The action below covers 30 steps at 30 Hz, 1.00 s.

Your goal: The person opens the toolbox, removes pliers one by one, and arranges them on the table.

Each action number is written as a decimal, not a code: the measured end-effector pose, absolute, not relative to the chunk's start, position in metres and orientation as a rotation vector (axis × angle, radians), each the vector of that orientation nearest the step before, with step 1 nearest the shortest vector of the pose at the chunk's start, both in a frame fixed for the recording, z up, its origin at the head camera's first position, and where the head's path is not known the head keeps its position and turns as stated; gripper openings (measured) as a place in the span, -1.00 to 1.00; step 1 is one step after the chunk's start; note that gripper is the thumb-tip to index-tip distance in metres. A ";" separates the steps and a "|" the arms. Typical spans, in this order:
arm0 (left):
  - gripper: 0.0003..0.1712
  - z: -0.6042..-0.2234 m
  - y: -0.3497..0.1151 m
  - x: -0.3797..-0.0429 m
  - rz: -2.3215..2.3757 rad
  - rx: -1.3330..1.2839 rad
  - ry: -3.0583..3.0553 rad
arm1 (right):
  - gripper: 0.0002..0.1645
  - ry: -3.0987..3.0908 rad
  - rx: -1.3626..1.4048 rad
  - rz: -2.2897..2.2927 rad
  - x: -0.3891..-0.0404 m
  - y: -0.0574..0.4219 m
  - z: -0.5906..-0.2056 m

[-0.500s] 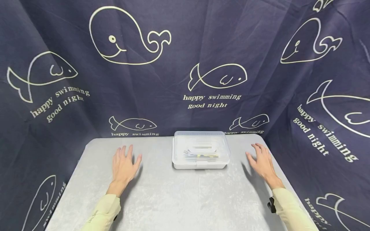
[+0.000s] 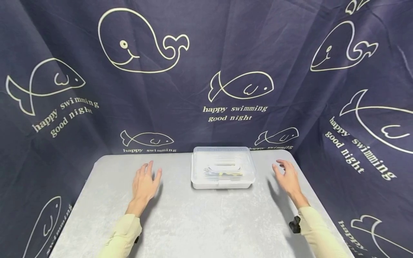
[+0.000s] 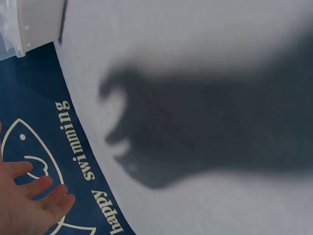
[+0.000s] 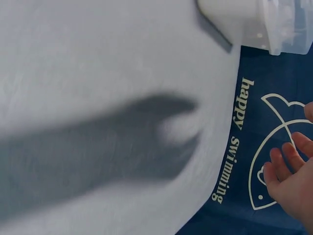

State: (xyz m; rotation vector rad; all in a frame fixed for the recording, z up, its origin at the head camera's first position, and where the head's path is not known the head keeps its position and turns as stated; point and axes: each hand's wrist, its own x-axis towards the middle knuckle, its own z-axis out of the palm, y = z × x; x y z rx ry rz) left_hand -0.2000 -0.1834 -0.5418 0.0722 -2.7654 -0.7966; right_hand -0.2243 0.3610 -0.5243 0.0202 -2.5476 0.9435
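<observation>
Box point(image 2: 223, 167) at the back of the table point(image 2: 206, 222), near the curtain point(image 2: 180, 89), and it has not been budged in the last half second! Movement is seen at both sides, though: the left hand point(image 2: 146, 183) has been brought inward, closer to the box, and the right hand point(image 2: 288, 179) has been eased in too, by a smaller amount. So the gaps on both flanks have been narrowed, yet no contact has been made; clear table is seen between each hand and the box.

And the hands themselves? The left is held spread, fingers loosely bent, thumb well away from them, with nothing pinched. The right is held much the same, its fingers a little more curved, thumb apart, nothing gripped there either. Both appear to be held above the table, judging by the shadows cast below.

Meanwhile the clear lid point(image 2: 242, 157) is still seated on the box, its handle point(image 2: 224, 166) lying across the top. Something dark and yellow is glimpsed through it, but what it is cannot be told. In short order, then: position gained, by the look of it, with work on the box itself not yet begun.
</observation>
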 end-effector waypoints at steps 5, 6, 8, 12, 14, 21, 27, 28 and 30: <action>-0.20 -0.541 -0.175 -0.204 -0.890 0.080 -2.728 | -0.51 -2.544 -0.081 1.080 -0.229 0.353 -0.521; -0.21 -0.541 -0.173 -0.204 -0.906 0.083 -2.721 | -0.51 -2.542 -0.099 1.104 -0.229 0.351 -0.520; -0.21 -0.540 -0.170 -0.206 -0.944 0.093 -2.705 | -0.51 -2.537 -0.129 1.147 -0.231 0.348 -0.520; -0.23 -0.537 -0.164 -0.207 -1.038 0.118 -2.683 | -0.52 -2.522 -0.179 1.217 -0.233 0.343 -0.520; -0.24 -0.535 -0.161 -0.207 -1.094 0.132 -2.673 | -0.52 -2.517 -0.203 1.246 -0.233 0.340 -0.520; -0.26 -0.536 -0.147 -0.212 -1.248 0.173 -2.633 | -0.46 -2.515 -0.294 1.355 -0.235 0.333 -0.518; -0.27 -0.539 -0.134 -0.215 -1.356 0.187 -2.603 | -0.43 -2.513 -0.358 1.430 -0.238 0.326 -0.517; -0.27 -0.539 -0.131 -0.216 -1.381 0.188 -2.591 | -0.43 -2.501 -0.355 1.460 -0.239 0.325 -0.517; -0.28 -0.539 -0.127 -0.218 -1.428 0.185 -2.566 | -0.43 -2.476 -0.340 1.521 -0.239 0.322 -0.517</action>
